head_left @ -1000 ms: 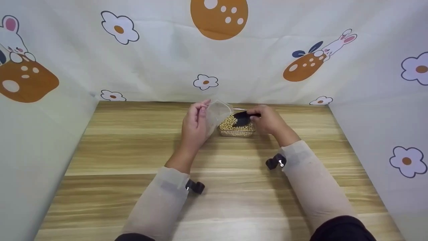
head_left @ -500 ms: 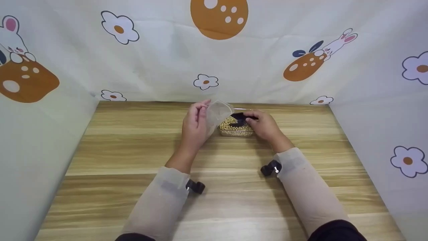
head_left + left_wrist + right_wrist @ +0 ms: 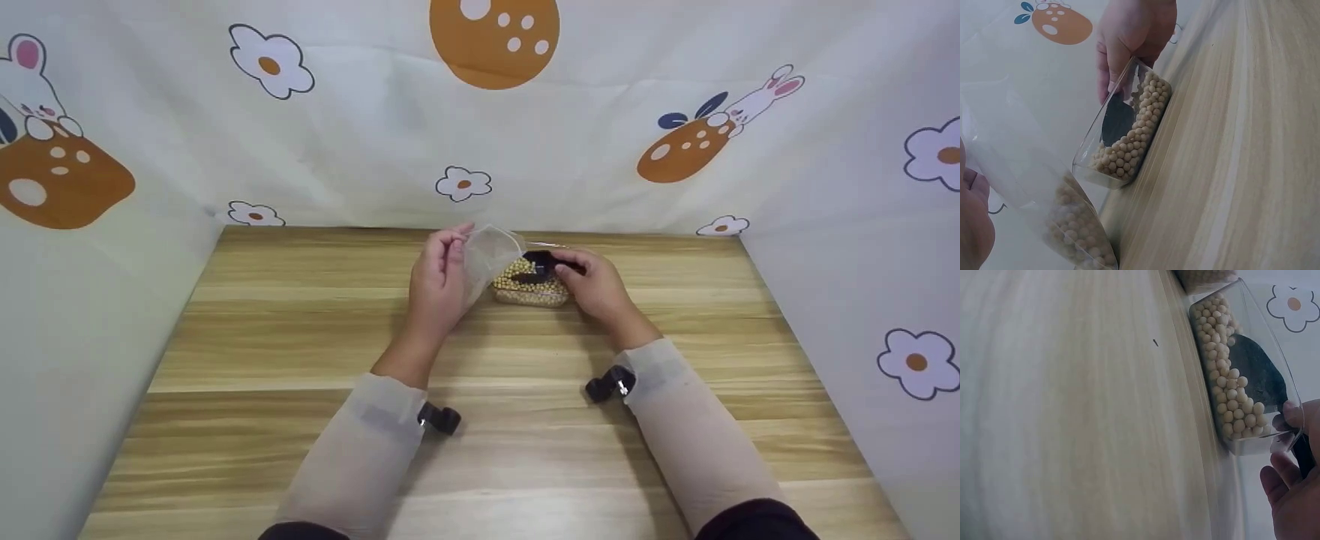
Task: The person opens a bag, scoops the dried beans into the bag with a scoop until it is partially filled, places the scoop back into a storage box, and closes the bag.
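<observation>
My left hand [image 3: 439, 281] holds a clear plastic bag [image 3: 487, 259] upright by its edge, with its mouth spread toward the right. Soybeans [image 3: 1078, 236] fill the bottom of that bag in the left wrist view. Just right of it stands a clear rectangular container [image 3: 531, 299] with more soybeans [image 3: 1230, 394] inside. By its handle, my right hand [image 3: 600, 289] grips a black scoop [image 3: 1258, 371], whose blade is in the container, partly sunk among the beans. Some fingers of the left hand lie outside its wrist view.
The container and bag stand near the back edge of a wood-grain table [image 3: 517, 450]. A patterned cloth backdrop [image 3: 360, 142] rises directly behind them, with cloth walls left and right. A small dark mark [image 3: 1155, 342] lies on the table.
The scoop has gone down into the beans, its blade now partly covered. My right hand has shifted slightly lower and nearer. The left hand and bag stay put.
</observation>
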Demonstrator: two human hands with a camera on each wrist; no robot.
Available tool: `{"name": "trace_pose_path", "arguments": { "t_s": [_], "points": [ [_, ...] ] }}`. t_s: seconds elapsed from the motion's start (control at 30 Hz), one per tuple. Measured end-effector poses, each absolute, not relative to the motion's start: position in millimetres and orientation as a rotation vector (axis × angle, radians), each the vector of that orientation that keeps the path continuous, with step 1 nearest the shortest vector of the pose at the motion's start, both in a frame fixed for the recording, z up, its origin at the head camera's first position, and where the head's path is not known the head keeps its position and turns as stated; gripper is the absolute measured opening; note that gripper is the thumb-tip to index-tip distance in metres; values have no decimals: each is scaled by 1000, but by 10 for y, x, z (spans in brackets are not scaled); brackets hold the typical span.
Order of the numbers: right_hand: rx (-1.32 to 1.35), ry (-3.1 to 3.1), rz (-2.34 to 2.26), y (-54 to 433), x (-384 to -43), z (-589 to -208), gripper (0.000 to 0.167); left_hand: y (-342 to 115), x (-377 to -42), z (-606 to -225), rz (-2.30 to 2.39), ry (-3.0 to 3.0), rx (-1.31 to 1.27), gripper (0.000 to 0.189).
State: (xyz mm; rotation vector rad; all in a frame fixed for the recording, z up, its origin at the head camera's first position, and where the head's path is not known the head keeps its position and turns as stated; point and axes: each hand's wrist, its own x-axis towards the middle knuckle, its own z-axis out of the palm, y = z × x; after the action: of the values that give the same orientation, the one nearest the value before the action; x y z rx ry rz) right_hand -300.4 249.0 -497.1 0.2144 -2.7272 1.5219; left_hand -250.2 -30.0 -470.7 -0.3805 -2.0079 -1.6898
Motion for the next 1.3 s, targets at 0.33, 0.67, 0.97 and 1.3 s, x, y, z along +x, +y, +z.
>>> {"name": "trace_pose_path", "arguments": {
  "t_s": [0.33,0.67,0.97,1.3],
  "points": [
    [156,-2661,1591,2578,-2952,-4915,32,-285,-2508,-4712,-1673,-1994,-396,19],
    [72,-2615,1717,2667,-2911,-4833,32,-289,-2524,-4743,-1654,-1965,-415,18],
    [-6,-2485,1887,2753,-2863,-4719,35,-289,-2530,-4735,-1664,-1964,-428,20],
    [49,-2337,1992,2755,-2820,-4504,39,-278,-2527,-4731,-1698,-1964,-414,19]
  ]
}}
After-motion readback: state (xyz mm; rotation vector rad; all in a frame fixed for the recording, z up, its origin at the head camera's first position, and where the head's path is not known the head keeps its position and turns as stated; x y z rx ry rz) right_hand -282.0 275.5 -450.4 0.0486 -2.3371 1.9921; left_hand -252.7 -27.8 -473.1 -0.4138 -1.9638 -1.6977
